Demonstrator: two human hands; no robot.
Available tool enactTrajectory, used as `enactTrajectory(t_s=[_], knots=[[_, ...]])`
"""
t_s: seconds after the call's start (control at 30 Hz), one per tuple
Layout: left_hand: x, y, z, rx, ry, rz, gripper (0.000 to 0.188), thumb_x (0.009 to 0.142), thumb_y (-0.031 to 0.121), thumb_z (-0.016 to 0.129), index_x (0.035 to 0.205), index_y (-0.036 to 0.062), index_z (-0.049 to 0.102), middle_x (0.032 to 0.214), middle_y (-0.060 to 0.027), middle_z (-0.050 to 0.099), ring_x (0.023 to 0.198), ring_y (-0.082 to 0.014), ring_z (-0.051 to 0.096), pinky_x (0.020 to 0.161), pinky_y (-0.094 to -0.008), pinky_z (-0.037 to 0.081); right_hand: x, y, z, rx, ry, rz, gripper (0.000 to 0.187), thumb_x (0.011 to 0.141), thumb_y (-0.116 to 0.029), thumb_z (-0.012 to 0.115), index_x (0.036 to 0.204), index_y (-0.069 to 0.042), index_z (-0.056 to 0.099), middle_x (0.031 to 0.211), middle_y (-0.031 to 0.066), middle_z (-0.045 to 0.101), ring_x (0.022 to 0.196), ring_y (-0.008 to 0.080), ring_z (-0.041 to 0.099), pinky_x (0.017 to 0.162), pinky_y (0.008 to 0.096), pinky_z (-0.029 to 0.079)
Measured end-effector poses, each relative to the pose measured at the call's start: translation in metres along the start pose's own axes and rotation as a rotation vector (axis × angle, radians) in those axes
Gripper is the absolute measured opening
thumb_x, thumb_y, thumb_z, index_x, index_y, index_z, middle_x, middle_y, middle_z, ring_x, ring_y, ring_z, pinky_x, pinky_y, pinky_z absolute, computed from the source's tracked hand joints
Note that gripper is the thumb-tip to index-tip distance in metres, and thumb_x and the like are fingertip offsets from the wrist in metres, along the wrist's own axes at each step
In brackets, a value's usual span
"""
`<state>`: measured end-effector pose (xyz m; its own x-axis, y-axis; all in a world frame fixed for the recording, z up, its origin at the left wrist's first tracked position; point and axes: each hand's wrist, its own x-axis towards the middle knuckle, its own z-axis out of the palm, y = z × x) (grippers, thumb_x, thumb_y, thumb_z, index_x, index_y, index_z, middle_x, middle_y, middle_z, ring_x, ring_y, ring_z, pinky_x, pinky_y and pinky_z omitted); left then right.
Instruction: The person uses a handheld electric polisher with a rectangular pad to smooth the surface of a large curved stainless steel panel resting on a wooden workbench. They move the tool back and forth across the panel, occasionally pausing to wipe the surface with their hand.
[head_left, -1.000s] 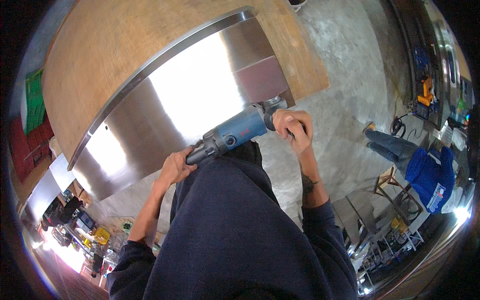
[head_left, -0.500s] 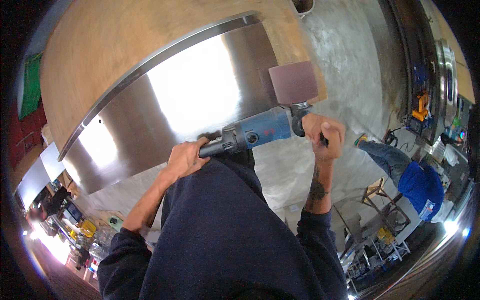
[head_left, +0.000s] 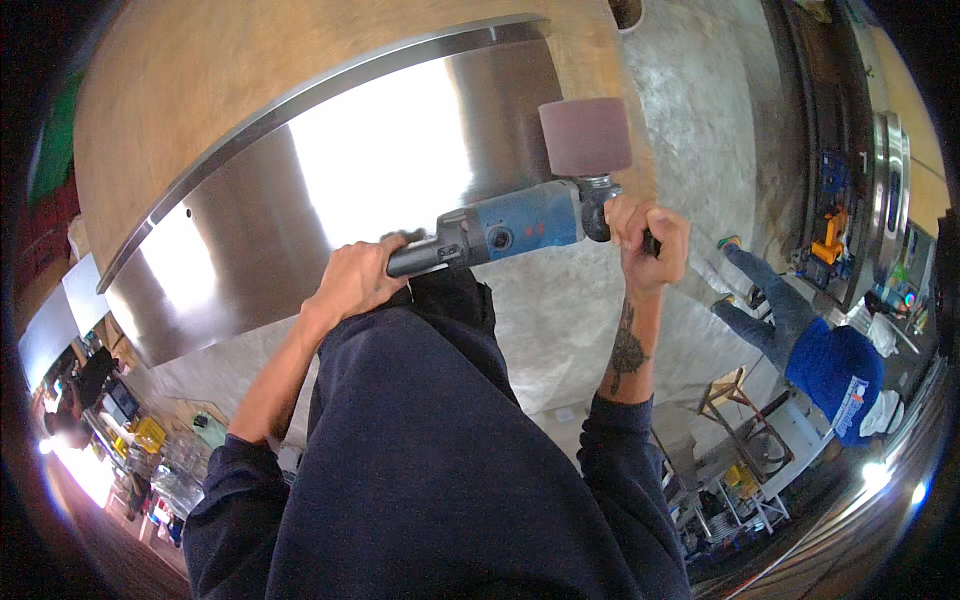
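Both of my hands hold a blue and black drum sander (head_left: 525,222) crosswise in front of me. My left hand (head_left: 355,280) is wrapped round the black rear end of its body. With closed fingers, my right hand (head_left: 650,240) grips the black side handle near the head. A wide reddish-brown abrasive drum (head_left: 587,137) points away from me, over the right end of a shiny metal sheet (head_left: 250,250). Whether the drum touches the metal I cannot tell. The sheet has a raised far edge and a small hole near its left end.
The metal lies on a wooden tabletop (head_left: 180,90). Grey concrete floor (head_left: 700,110) shows to the right. A person in a blue top (head_left: 830,375) stands at the right, near metal frames (head_left: 740,450). Another person is far left, by yellow bins (head_left: 148,434).
The sander and both hands have shifted slightly up in the picture, away from my body. My grip is the same. The person at the right has moved their legs apart.
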<state>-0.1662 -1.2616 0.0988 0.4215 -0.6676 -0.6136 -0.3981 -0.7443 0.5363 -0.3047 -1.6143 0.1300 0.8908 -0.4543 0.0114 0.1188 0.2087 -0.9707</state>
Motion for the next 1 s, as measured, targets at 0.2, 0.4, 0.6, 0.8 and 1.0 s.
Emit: enactTrajectory(t_s=[0.2,0.4,0.6,0.8,1.0], knots=[[0.007,-0.002,-0.002,0.008,0.004,0.01,0.05,0.087,0.028,0.079,0.13,0.0058,0.069,0.102,-0.0192,0.078,0.09,-0.0362,0.076,0.087,-0.048,0.06,0.006,0.004,0.0,0.043,0.017,0.006,0.043,0.095,-0.025,0.043,0.057,-0.005,0.043,0.054,0.0113,0.043,0.055,0.0237,0.042,0.064,0.0409,0.036],[0.011,0.004,-0.005,0.01,-0.033,-0.021,0.052,0.089,0.032,0.078,0.135,0.0097,0.067,0.108,-0.0179,0.078,0.093,-0.0362,0.076,0.088,-0.0487,0.059,0.003,0.007,-0.007,0.044,0.01,-0.027,0.042,0.094,-0.023,0.045,0.058,-0.004,0.043,0.054,0.0123,0.044,0.054,0.0238,0.042,0.06,0.0402,0.034],[0.008,0.008,-0.006,-0.005,-0.027,-0.023,0.056,0.09,0.039,0.076,0.138,0.0124,0.065,0.108,-0.0202,0.077,0.095,-0.04,0.075,0.089,-0.0507,0.058,0.003,0.003,-0.003,0.02,0.029,0.015,0.041,0.094,-0.024,0.044,0.058,-0.005,0.044,0.055,0.0118,0.044,0.055,0.023,0.041,0.063,0.04,0.036],[0.008,-0.004,0.006,-0.005,-0.011,0.0,0.061,0.088,0.042,0.077,0.14,0.013,0.063,0.1,-0.0229,0.077,0.094,-0.0419,0.075,0.088,-0.0522,0.058,0.002,0.009,-0.005,0.085,0.031,-0.014,0.04,0.094,-0.021,0.046,0.058,-0.003,0.045,0.055,0.0134,0.046,0.054,0.024,0.043,0.058,0.0389,0.034],[0.003,0.008,-0.002,-0.021,-0.051,-0.036,0.054,0.091,0.035,0.075,0.138,0.0121,0.066,0.114,-0.0189,0.076,0.1,-0.0395,0.074,0.092,-0.0498,0.058,-0.002,0.007,-0.004,0.075,0.009,-0.011,0.04,0.093,-0.02,0.046,0.057,-0.004,0.045,0.055,0.0128,0.046,0.054,0.0242,0.044,0.058,0.0391,0.034]])
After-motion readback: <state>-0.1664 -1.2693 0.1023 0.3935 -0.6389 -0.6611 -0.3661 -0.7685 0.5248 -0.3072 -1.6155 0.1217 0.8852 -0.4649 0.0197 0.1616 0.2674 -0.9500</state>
